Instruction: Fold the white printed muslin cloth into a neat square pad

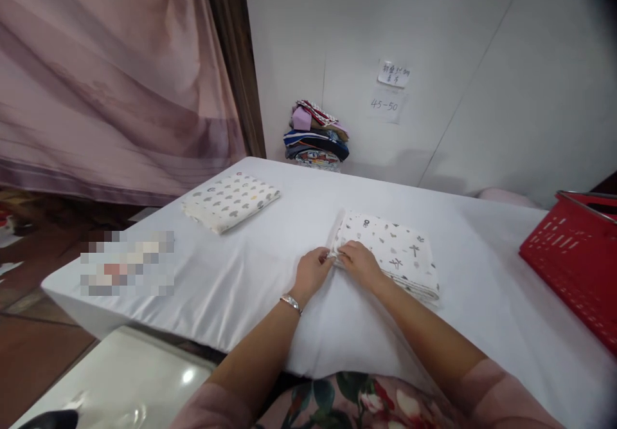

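A folded white cloth (393, 242) with small dark prints lies on the white-covered table in front of me, its layers stacked at the near edge. At its near left corner, my left hand (312, 273) has thumb and fingers pinched together on the cloth's edge. Close beside it, my right hand (360, 265) is closed on the same corner, fingers bent over the top layer. A second folded cloth (234, 200), white with grey heart-like shapes, rests farther left, apart from both hands. The fingertips partly hide the gripped corner.
A red plastic basket (573, 262) stands at the right. Folded fabrics (315, 136) are piled behind the table by the wall. At the table's left end is a blurred-out item (128, 265). A pinkish curtain (116, 82) hangs at left; a pale glossy surface (116, 377) sits lower left.
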Motion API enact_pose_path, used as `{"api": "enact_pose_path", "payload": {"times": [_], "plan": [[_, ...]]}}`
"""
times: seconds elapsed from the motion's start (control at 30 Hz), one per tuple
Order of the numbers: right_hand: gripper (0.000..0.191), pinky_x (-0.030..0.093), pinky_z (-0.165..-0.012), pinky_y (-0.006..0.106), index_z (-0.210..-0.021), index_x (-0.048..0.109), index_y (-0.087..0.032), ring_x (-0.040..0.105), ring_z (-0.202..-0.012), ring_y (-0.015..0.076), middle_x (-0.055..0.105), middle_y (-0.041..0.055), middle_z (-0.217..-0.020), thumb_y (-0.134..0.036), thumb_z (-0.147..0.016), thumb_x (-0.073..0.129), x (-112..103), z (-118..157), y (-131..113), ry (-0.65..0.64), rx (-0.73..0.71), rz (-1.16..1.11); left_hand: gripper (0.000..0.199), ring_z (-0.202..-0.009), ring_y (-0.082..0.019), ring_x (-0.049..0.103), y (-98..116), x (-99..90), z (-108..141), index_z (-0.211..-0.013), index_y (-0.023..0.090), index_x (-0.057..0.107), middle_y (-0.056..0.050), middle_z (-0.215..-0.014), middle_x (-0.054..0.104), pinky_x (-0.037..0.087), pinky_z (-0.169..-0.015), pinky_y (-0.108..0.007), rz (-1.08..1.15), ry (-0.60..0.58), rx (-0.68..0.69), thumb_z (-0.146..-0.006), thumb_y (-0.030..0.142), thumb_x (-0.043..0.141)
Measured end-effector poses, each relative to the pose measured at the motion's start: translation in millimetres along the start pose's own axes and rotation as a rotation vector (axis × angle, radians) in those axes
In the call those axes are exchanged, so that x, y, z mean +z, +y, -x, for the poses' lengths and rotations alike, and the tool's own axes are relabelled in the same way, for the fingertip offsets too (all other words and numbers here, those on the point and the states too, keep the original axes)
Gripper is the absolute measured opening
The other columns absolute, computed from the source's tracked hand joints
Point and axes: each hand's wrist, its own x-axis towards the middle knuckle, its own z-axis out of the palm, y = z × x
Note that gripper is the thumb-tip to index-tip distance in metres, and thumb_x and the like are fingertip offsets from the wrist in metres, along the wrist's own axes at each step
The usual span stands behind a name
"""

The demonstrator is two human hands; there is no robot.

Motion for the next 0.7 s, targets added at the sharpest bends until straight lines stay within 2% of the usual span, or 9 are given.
{"api": "enact_pose_path", "payload": {"times": [0.17,0.33,0.5,0.7], "plan": [[0.019,0.039,-0.07,0.026,-0.083,0.067,-0.022,0.054,-0.078,0.0149,0.06,0.0012,-0.081,-0.017,-0.084,0.049,0.6,-2.1,1.6,-0.001,0.099,-0.149,0.019,-0.071,-0.014,0.06,0.1,-0.5,-2.9,-0.086,0.022,0.062,0.001,-0.079,0.068,0.042,-0.065,-0.026,-0.015,-0.02,-0.04,-0.081,0.039,0.055],[0.019,0.039,-0.07,0.027,-0.08,0.065,-0.021,0.052,-0.078,0.0155,0.058,0.0018,-0.079,-0.019,-0.086,0.047,2.0,2.7,-3.6,0.09,0.105,-0.16,0.019,-0.072,-0.013,0.059,2.1,-3.5,-2.4,-0.087,0.022,0.062,0.001,-0.081,0.067,0.04,-0.065,-0.024,-0.005,-0.058,-0.049,-0.081,0.039,0.054],[0.015,0.039,-0.074,0.029,-0.089,0.064,-0.021,0.051,-0.084,0.0171,0.059,0.0034,-0.087,-0.017,-0.083,0.051,5.9,7.6,-6.0,0.045,0.055,-0.079,0.017,-0.07,-0.012,0.057,1.9,-5.4,-2.9,-0.087,0.022,0.062,0.001,-0.08,0.066,0.038,-0.064,-0.023,0.003,-0.082,-0.031,-0.083,0.035,0.051],[0.012,0.038,-0.072,0.027,-0.079,0.066,-0.021,0.053,-0.08,0.0163,0.06,0.0014,-0.081,-0.016,-0.078,0.055,-0.1,-1.7,-8.5,-0.048,0.202,-0.097,0.016,-0.07,-0.012,0.057,2.0,-5.3,-3.0,-0.086,0.022,0.063,0.001,-0.081,0.067,0.037,-0.065,-0.024,-0.013,-0.082,-0.016,-0.083,0.033,0.052]]}}
